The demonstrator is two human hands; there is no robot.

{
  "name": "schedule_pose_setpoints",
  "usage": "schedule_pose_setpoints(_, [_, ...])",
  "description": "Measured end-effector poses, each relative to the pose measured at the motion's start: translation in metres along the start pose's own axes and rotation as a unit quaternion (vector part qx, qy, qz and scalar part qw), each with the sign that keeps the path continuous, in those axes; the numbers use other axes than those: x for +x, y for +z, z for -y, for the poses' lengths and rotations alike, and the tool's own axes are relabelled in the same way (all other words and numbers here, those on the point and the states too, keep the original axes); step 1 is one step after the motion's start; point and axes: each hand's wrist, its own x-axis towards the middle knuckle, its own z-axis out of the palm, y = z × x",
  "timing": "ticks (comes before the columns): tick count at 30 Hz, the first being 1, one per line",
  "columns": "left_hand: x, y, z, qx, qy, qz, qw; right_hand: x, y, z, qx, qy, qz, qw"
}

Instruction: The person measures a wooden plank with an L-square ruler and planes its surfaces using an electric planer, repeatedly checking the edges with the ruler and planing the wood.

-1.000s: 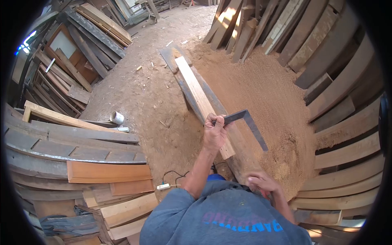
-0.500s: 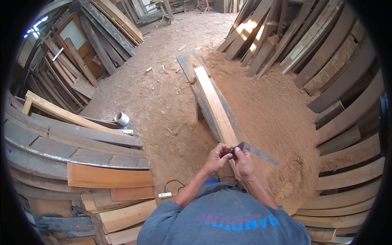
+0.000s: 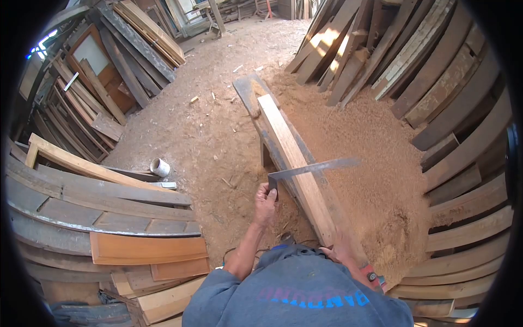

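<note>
A try square with a dark handle (image 3: 273, 181) and a long metal blade (image 3: 316, 168) lies across a pale wooden plank (image 3: 298, 155). My left hand (image 3: 265, 206) is closed around the handle, at the plank's left side. The blade reaches past the plank's right edge. My right hand (image 3: 342, 252), blurred, is low beside the plank's near end; its fingers are too smeared to read. Beneath the plank is a worn, narrow wooden bench (image 3: 248, 90). Close to my right forearm sits a red tool (image 3: 372, 276), partly hidden by my shirt.
Stacked boards (image 3: 468, 191) line the right side, and more timber (image 3: 125, 210) is piled at left. A whitish tin can (image 3: 159, 167) lies tilted by the left stack. Sawdust (image 3: 376, 191) covers the floor right of the bench. Boards lean at the back.
The try square has moved forward and left, its blade now crossing the plank. My right hand has let go of it and dropped back toward the plank's near end. The red tool has come into view.
</note>
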Motion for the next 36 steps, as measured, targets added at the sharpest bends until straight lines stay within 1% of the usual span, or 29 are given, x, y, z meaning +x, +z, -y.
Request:
schedule_pose_setpoints(1, [0.001, -0.001, -0.001, -0.004, 0.024, 0.001, 1.0, 0.001, 0.015, -0.007, -0.01, 0.002, -0.004, 1.0])
schedule_pose_setpoints(2, [0.004, -0.001, -0.002, -0.024, 0.025, -0.011, 0.999, 0.01, 0.032, -0.016, -0.022, 0.003, -0.014, 1.0])
schedule_pose_setpoints(3, [0.007, 0.003, -0.007, -0.045, 0.026, -0.024, 0.998, 0.016, 0.033, -0.015, -0.035, 0.003, -0.024, 0.999])
schedule_pose_setpoints(4, [0.008, 0.007, -0.01, -0.067, 0.025, -0.038, 0.997, 0.019, 0.031, -0.018, -0.022, -0.019, -0.044, 0.999])
schedule_pose_setpoints(6, [0.011, 0.007, -0.022, -0.05, 0.039, -0.044, 0.997, 0.014, 0.024, -0.015, 0.006, -0.061, -0.078, 0.995])
schedule_pose_setpoints(9, [0.024, -0.002, -0.041, -0.016, 0.06, -0.056, 0.996, -0.012, -0.048, 0.028, 0.088, -0.054, -0.171, 0.98])
schedule_pose_setpoints(11, [0.039, 0.005, -0.057, -0.008, 0.08, -0.063, 0.995, -0.042, -0.139, 0.096, 0.158, -0.048, -0.199, 0.966])
schedule_pose_setpoints(13, [0.06, 0.008, -0.056, -0.021, 0.11, -0.046, 0.993, -0.039, -0.176, 0.124, 0.195, -0.111, -0.293, 0.93])
schedule_pose_setpoints(15, [0.083, 0.012, -0.044, -0.048, 0.128, -0.035, 0.99, -0.016, -0.195, 0.147, 0.151, -0.207, -0.356, 0.899])
schedule_pose_setpoints(16, [0.092, 0.018, -0.041, -0.031, 0.126, -0.036, 0.991, -0.008, -0.2, 0.159, 0.128, -0.257, -0.381, 0.879])
schedule_pose_setpoints(18, [0.11, 0.035, -0.036, 0.005, 0.125, -0.042, 0.991, 0.004, -0.202, 0.185, 0.133, -0.312, -0.387, 0.858])
schedule_pose_setpoints(19, [0.11, 0.047, -0.047, 0.065, 0.085, -0.051, 0.993, 0.008, -0.202, 0.197, 0.136, -0.34, -0.386, 0.847])
schedule_pose_setpoints(22, [0.138, 0.056, -0.023, -0.025, 0.081, -0.037, 0.996, -0.001, -0.211, 0.23, 0.122, -0.369, -0.377, 0.841])
schedule_pose_setpoints(23, [0.146, 0.056, -0.015, -0.027, 0.097, -0.037, 0.994, -0.003, -0.211, 0.237, 0.138, -0.361, -0.368, 0.846])
schedule_pose_setpoints(29, [0.147, 0.058, -0.041, 0.054, 0.119, -0.031, 0.991, -0.001, -0.221, 0.259, 0.137, -0.364, -0.363, 0.847])
schedule_pose_setpoints(32, [0.147, 0.056, -0.052, 0.086, 0.103, -0.025, 0.991, 0.001, -0.225, 0.266, 0.14, -0.375, -0.364, 0.841])
schedule_pose_setpoints(35, [0.145, 0.058, -0.06, 0.08, 0.107, -0.015, 0.991, 0.001, -0.228, 0.271, 0.136, -0.373, -0.357, 0.845])
schedule_pose_setpoints(36, [0.146, 0.058, -0.059, 0.099, 0.121, -0.022, 0.987, 0.001, -0.229, 0.271, 0.132, -0.375, -0.355, 0.846])
